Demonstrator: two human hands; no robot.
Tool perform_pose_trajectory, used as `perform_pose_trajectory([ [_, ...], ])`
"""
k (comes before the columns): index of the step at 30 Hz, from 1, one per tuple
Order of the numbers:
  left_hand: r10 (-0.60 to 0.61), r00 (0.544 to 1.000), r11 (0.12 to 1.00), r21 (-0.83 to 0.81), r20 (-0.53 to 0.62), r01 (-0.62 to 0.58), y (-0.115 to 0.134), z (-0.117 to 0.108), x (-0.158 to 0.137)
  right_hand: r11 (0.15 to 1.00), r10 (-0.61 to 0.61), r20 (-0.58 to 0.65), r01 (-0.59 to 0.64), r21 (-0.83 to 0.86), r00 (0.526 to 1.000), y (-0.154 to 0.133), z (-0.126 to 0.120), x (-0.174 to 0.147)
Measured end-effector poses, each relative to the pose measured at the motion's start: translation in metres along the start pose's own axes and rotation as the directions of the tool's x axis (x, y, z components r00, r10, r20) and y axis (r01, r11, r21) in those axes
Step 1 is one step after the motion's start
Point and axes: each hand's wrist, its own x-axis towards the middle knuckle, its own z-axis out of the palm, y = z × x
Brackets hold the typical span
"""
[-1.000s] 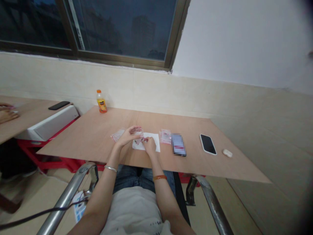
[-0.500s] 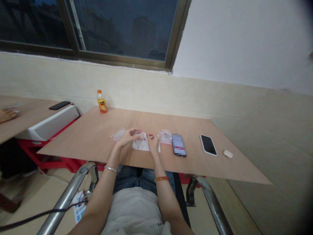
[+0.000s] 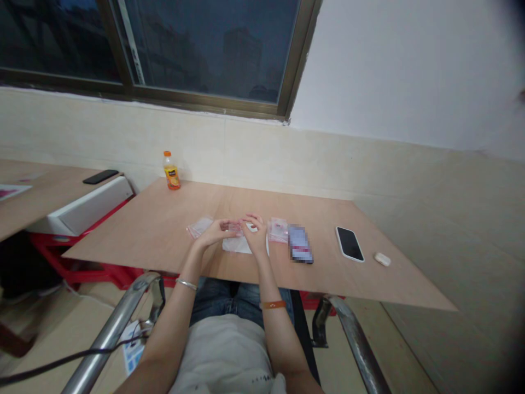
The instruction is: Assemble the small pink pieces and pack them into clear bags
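Note:
Over a white sheet of paper, a small clear plastic bag with a pinkish tint is held up between both hands. My left hand pinches its left side, thumb below and fingers above. At the bag's right edge is my right hand, its thumb and forefinger closed on it while the other fingers arch apart. More clear bags with pink edges lie to the left. Another stack of pink-marked clear bags lies right of the paper. Any small contents are too fine to make out.
A phone with a blurred screen lies by the right stack. Farther right are a white-framed phone and a white earbud case. An orange juice bottle stands at the back left. Metal chair arms flank me.
My right hand has turned and its fingers have spread upward and left, meeting the bag near my left fingers. At the neighbouring table, another person's hand has left the view.

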Motion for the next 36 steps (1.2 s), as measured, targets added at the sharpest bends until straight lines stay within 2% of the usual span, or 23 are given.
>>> perform_pose_trajectory([
  [3,-0.01,1.0,1.0,-0.016,-0.019,0.01,0.0,0.0,-0.001,1.0,0.006,0.006,-0.006,0.018,1.0,0.002,0.001,0.0],
  [7,-0.034,0.999,0.998,-0.048,-0.033,0.033,0.0,0.0,-0.002,0.999,0.039,-0.073,-0.036,0.04,0.997,0.011,0.003,0.001],
  [11,-0.031,0.998,0.998,-0.048,-0.063,0.028,0.0,-0.002,-0.003,0.988,0.156,-0.106,-0.156,0.01,0.982,0.033,0.009,-0.005],
  [15,-0.005,0.995,1.0,-0.022,-0.1,0.003,-0.003,-0.005,-0.003,0.963,0.252,-0.041,-0.254,-0.087,0.967,0.064,0.016,-0.017],
  [20,0.053,0.991,0.999,0.018,-0.121,-0.051,-0.007,-0.007,-0.002,0.931,0.228,0.02,-0.212,-0.296,0.974,0.089,0.02,-0.027],
  [27,0.073,0.991,0.997,0.017,-0.109,-0.072,-0.005,-0.006,-0.003,0.863,0.21,0.042,-0.165,-0.477,0.977,0.092,0.024,-0.029],
  [32,0.044,0.993,0.999,-0.02,-0.106,-0.046,-0.002,-0.006,-0.004,0.876,0.205,0.056,-0.158,-0.456,0.977,0.09,0.026,-0.029],
  [36,0.008,0.996,0.999,-0.04,-0.093,-0.012,-0.004,-0.007,-0.003,0.927,0.212,-0.028,-0.21,-0.311,0.977,0.085,0.021,-0.026],
])
